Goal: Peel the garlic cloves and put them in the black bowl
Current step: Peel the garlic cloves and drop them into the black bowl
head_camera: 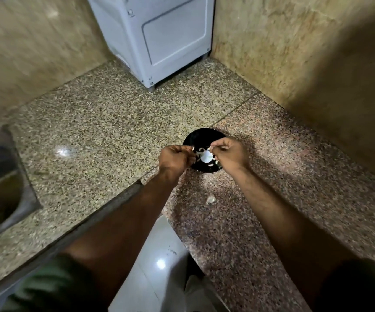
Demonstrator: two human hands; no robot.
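The black bowl [201, 135] stands on the speckled stone counter, with several pale peeled garlic cloves [211, 163] inside around a bright glare spot. Both hands hover just over the bowl's near half. My left hand [174, 157] has its fingers curled and pinches a small pale garlic clove [193, 149] at its fingertips. A short gap to the right, my right hand [230, 154] is curled too and pinches a tiny pale piece that looks like garlic skin [209, 147]. One pale garlic piece [211, 199] lies on the counter in front of the bowl.
A white appliance [157, 37] stands in the back corner against the stone walls. A steel sink [0, 192] is set in the counter at the far left. The counter's front edge [105, 208] runs diagonally under my left forearm, with the tiled floor [157, 262] below.
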